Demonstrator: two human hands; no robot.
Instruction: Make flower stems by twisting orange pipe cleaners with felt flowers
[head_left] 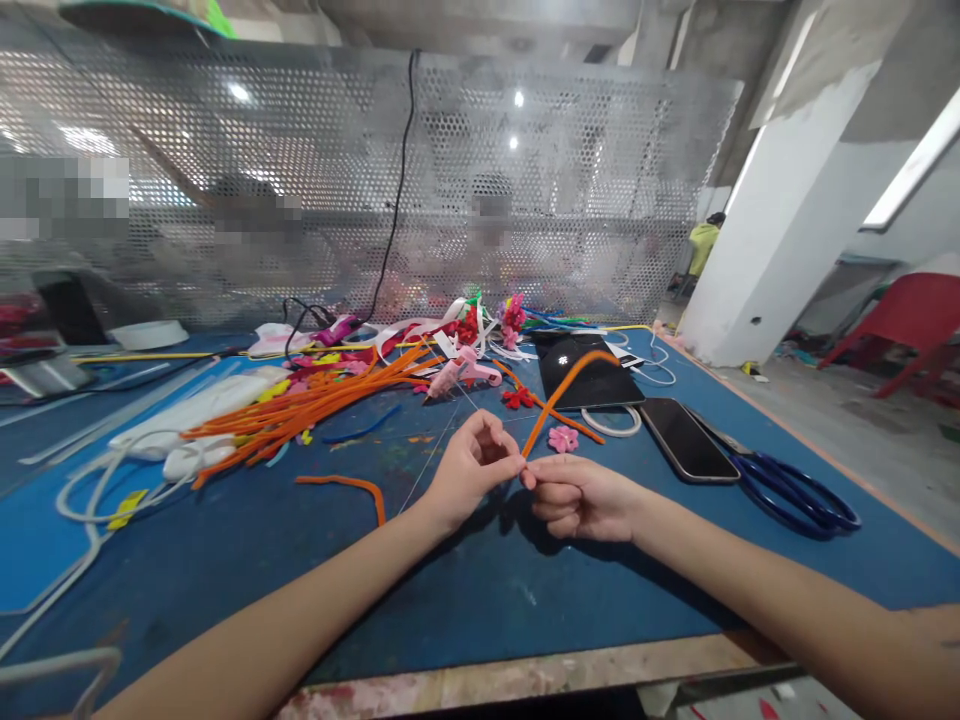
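Both my hands meet above the blue mat [480, 590] near its middle. My left hand [471, 465] and my right hand [574, 497] both pinch the lower end of an orange pipe cleaner [564, 385], fingertips touching. The pipe cleaner rises from the pinch and arches back to the right over a black tablet [592, 385]. A thin wire or thread [431, 458] runs slanting past my left hand. A small pink flower [562, 438] lies just behind my right hand.
A bundle of orange pipe cleaners [300, 410] lies at the left, a loose curved one [349, 487] nearer. A pink glue gun [461, 375], a black phone [686, 440], blue scissors [795, 495], white cables [112, 480] and a perforated metal screen [375, 190] surround the work area.
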